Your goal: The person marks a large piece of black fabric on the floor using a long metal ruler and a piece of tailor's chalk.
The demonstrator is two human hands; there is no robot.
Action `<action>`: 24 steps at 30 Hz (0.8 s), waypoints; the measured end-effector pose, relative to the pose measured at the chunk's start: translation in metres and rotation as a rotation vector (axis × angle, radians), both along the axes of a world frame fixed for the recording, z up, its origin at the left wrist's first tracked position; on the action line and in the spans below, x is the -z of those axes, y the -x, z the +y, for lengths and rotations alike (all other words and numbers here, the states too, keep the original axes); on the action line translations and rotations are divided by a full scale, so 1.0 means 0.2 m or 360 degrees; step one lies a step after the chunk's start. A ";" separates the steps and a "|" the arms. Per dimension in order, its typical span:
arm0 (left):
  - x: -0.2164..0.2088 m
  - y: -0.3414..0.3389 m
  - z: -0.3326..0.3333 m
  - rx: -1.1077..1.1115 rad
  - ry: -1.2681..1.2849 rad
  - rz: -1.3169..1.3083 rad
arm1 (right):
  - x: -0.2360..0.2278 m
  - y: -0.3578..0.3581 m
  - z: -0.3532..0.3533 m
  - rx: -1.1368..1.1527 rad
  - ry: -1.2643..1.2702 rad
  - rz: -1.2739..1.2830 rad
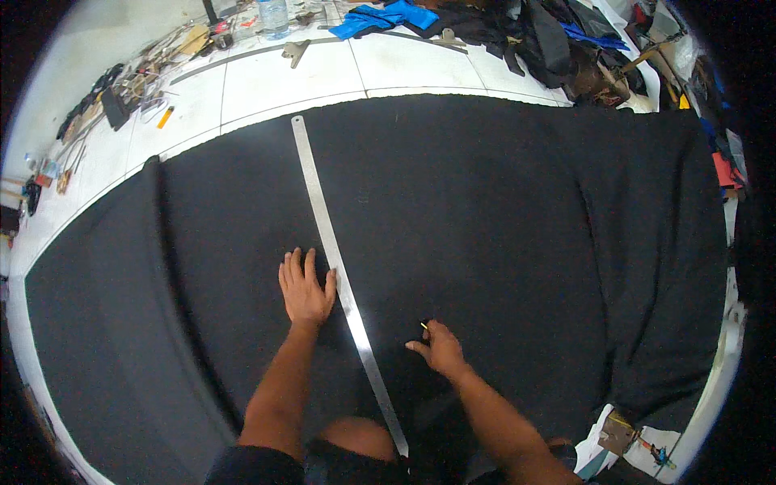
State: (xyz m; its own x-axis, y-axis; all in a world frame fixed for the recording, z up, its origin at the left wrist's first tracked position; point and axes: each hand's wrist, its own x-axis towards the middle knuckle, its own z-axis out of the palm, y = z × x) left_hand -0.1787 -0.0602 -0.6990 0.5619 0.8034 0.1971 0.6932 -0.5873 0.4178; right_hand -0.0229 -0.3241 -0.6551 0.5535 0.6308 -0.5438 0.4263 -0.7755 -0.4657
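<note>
A broad sheet of black cloth (485, 226) is spread over the white tiled floor. Across it, slanting from the far side down toward my knee, lies a long metal ruler (333, 257). My left hand (306, 291) rests flat on the cloth just left of the ruler, fingers stretched out and the thumb at its edge. To the right of the ruler, my right hand (441, 347) is curled round a small thin thing with a yellow and dark tip (424, 326). Most of that thing is hidden in the fingers, so its kind does not show.
A raised fold (174, 267) runs along the cloth's left part, and wrinkles cross its right part. Beyond the far edge are a clear bottle (273, 19), blue cloth (383, 18), and an orange-handled tool (166, 117). Papers and a brown box (617, 434) sit at the lower right.
</note>
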 end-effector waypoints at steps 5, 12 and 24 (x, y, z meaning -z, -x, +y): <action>0.00 -0.01 0.03 -0.0040 0.0056 0.0138 | -0.02 0.02 0.03 -0.0031 -0.0012 -0.0106; 0.00 -0.02 0.05 -0.0057 0.0196 0.0267 | -0.02 0.00 0.05 -0.0011 0.0135 -0.0008; 0.00 -0.01 0.05 -0.0076 0.0322 0.0381 | -0.04 0.02 0.05 0.0016 0.0080 0.0006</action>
State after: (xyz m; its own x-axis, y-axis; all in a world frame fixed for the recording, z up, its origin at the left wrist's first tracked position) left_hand -0.1774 -0.0504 -0.6993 0.5338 0.8393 -0.1028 0.8107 -0.4734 0.3444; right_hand -0.0261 -0.3145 -0.6480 0.5579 0.5970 -0.5765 0.4165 -0.8023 -0.4276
